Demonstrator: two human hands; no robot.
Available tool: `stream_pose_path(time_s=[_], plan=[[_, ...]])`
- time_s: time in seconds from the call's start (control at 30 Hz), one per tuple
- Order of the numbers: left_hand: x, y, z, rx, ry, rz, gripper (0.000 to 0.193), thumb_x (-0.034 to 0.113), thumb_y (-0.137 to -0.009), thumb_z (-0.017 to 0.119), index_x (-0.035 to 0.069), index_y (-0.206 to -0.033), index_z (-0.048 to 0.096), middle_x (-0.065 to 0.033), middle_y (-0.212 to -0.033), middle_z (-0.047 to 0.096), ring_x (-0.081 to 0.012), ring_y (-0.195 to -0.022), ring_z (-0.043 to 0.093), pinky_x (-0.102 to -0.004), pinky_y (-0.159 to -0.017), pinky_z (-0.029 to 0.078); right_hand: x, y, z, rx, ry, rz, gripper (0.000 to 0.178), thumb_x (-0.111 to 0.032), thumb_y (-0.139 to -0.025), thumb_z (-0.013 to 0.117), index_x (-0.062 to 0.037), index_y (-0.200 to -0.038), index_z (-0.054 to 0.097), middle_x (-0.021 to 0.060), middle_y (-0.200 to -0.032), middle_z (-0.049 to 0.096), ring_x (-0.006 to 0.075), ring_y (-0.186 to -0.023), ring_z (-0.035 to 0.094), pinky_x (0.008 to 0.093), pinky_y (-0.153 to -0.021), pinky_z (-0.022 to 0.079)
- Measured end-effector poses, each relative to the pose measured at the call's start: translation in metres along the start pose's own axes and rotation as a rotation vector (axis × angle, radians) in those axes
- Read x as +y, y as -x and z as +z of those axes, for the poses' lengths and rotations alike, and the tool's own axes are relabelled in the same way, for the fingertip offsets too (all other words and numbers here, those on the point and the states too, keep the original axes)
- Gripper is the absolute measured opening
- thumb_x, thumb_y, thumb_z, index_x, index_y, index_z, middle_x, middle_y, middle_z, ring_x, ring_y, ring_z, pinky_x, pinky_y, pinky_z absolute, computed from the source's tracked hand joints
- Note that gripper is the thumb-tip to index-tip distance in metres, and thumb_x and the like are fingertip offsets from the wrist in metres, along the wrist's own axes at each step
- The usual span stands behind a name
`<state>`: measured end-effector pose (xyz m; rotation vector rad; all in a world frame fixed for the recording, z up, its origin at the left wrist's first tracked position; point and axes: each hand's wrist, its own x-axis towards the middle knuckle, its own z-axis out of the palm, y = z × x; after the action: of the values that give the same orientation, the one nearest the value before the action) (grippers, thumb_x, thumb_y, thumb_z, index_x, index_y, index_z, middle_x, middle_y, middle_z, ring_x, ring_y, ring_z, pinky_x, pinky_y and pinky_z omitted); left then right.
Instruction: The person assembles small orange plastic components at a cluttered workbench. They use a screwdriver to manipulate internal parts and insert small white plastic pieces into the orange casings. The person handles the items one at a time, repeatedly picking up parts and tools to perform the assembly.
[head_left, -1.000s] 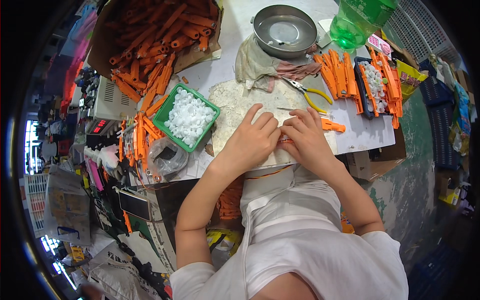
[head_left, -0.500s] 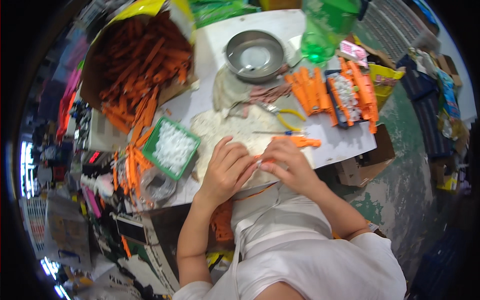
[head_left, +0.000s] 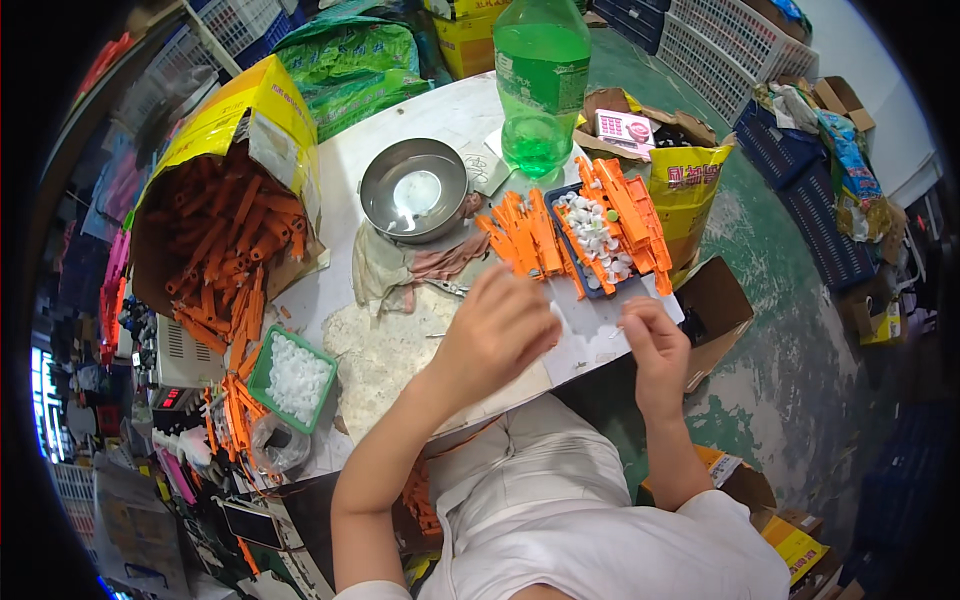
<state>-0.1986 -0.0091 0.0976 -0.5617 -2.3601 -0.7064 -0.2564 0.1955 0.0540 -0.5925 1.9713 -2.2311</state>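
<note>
Now that the two hands have parted over the white table (head_left: 450, 110), their joint work seems paused: the left hand (head_left: 500, 328), fingers bent and its grasp hidden, is near orange pieces (head_left: 525, 235) lying there. The right hand (head_left: 655, 345), by white caps (head_left: 598, 238), presses thumb and forefinger together, perhaps on something too small to make out.

On my remote count: hands (head_left: 500, 330), two; counter (head_left: 450, 115), one; metal bowl (head_left: 384, 212), one; green bottle (head_left: 543, 90), one; green tray (head_left: 324, 388), one; dark blue tray (head_left: 600, 292), one; orange parts (head_left: 520, 235) and white pieces (head_left: 297, 378), many, too heaped for me to number.
</note>
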Motion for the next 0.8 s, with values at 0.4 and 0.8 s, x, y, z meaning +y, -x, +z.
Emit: stream_pose_path(time_s=[0.4,0.8], plan=[[-0.085,-0.095,0.088,0.053,-0.348,-0.13,0.012,0.018,-0.076,0.068,0.007,-0.08,0.064,-0.0079,-0.087,0.059,-0.0273,-0.096,0.054,-0.0413,-0.091,0.039,0.005,0.032,0.004,-0.098,0.172,-0.059,0.008,-0.005,-0.08,0.066,0.0001,-0.078,0.061,0.0072,-0.082,0.06,0.0204,-0.088,0.053,0.0302,-0.084,0.04],[-0.023,0.054,-0.082,0.213,-0.421,-0.232,0.015,0.012,-0.073,0.072,0.009,-0.087,0.066,-0.0058,-0.091,0.06,-0.0257,-0.1,0.054,-0.0433,-0.095,0.037,0.006,0.039,0.019,-0.178,0.157,0.012,0.011,-0.005,-0.086,0.061,0.0018,-0.079,0.057,0.0068,-0.085,0.055,0.0168,-0.084,0.049,0.0266,-0.08,0.039]])
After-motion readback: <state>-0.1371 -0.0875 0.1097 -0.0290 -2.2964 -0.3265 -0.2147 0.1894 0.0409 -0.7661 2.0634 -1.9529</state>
